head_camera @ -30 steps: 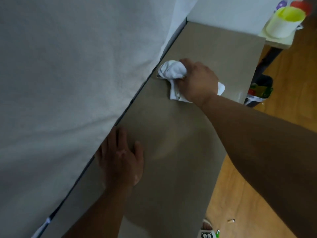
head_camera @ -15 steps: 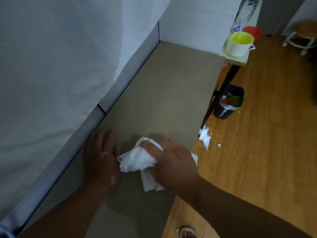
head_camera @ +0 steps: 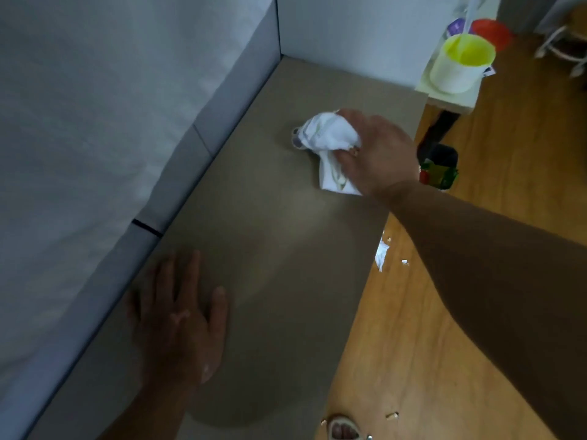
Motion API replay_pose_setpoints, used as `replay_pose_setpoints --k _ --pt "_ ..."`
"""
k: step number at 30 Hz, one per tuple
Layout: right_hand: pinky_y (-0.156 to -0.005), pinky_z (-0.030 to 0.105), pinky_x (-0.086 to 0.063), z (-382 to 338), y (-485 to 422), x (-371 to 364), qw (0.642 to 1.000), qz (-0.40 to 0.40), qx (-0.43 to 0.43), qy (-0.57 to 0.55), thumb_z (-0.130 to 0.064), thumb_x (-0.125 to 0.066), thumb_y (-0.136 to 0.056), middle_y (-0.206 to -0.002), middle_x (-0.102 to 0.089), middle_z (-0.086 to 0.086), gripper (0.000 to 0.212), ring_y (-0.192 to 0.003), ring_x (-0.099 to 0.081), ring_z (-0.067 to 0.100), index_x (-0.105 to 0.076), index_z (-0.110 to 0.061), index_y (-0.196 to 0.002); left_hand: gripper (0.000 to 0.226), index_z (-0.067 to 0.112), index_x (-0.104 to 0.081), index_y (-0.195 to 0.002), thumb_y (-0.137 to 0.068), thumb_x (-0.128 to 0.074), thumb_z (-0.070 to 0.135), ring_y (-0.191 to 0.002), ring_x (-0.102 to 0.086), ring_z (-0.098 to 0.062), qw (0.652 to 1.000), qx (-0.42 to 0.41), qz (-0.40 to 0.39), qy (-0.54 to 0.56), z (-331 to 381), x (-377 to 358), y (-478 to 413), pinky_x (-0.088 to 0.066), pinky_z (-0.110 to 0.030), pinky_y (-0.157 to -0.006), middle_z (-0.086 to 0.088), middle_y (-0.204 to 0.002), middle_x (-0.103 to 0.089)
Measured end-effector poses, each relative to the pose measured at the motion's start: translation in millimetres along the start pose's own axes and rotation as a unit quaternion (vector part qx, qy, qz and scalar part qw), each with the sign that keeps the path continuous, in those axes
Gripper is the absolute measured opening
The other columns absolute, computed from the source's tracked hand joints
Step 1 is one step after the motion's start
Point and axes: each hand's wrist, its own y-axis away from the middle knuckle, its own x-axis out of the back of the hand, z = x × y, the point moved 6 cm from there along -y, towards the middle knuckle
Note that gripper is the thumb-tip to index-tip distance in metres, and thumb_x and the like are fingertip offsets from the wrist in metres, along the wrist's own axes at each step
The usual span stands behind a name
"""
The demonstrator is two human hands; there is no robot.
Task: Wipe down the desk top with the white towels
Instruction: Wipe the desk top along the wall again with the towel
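Bunching a crumpled white towel (head_camera: 328, 138), the right hand (head_camera: 378, 154) grip presses matte desk top (head_camera: 270, 217); left hand (head_camera: 181, 319) flat.

You see a white towel (head_camera: 330, 138) with faint green marks, a grey-brown counter (head_camera: 270, 249), and a yellow-rimmed white cup (head_camera: 457, 66) at one o'clock.

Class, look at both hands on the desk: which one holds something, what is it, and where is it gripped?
The right hand grips the white towel by its bunched middle, pressing it on the desk top. The left hand lies flat, holding nothing.
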Motion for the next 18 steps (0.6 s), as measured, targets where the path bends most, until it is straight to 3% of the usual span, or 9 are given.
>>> replay_pose_setpoints --k 7,12,18 --pt "-0.085 0.041 -0.048 -6 1 -4 0.999 0.040 -0.012 0.012 -0.042 -0.062 -0.090 -0.115 -0.068 0.011 0.052 -0.106 -0.064 0.037 -0.056 -0.031 -0.141 0.071 0.013 -0.049 -0.153 -0.096 -0.035 0.053 -0.140 -0.044 -0.044 1.000 0.003 -0.008 -0.002 3 6 -2 -0.034 -0.062 -0.114 -0.021 -0.151 -0.049" --pt "-0.070 0.044 -0.052 -46 64 -3 0.996 0.083 0.011 0.008 -0.035 -0.067 -0.081 -0.096 -0.068 0.013 0.053 -0.084 -0.066 0.038 -0.059 -0.027 -0.133 0.069 0.011 -0.052 -0.150 -0.097 -0.037 0.053 -0.142 -0.042 -0.044 1.000 0.005 -0.003 0.002 3 6 -2 -0.033 -0.062 -0.114 -0.022 -0.150 -0.050" --pt "-0.078 0.042 -0.049 -103 169 12 0.999 -0.014 -0.024 -0.030 -0.038 -0.067 -0.084 -0.105 -0.066 0.005 0.058 -0.093 -0.061 0.028 -0.053 -0.033 -0.140 0.069 0.010 -0.052 -0.148 -0.096 -0.037 0.053 -0.143 -0.037 -0.042 1.000 0.009 -0.006 0.019 2 5 -1 -0.033 -0.065 -0.114 -0.023 -0.151 -0.047"
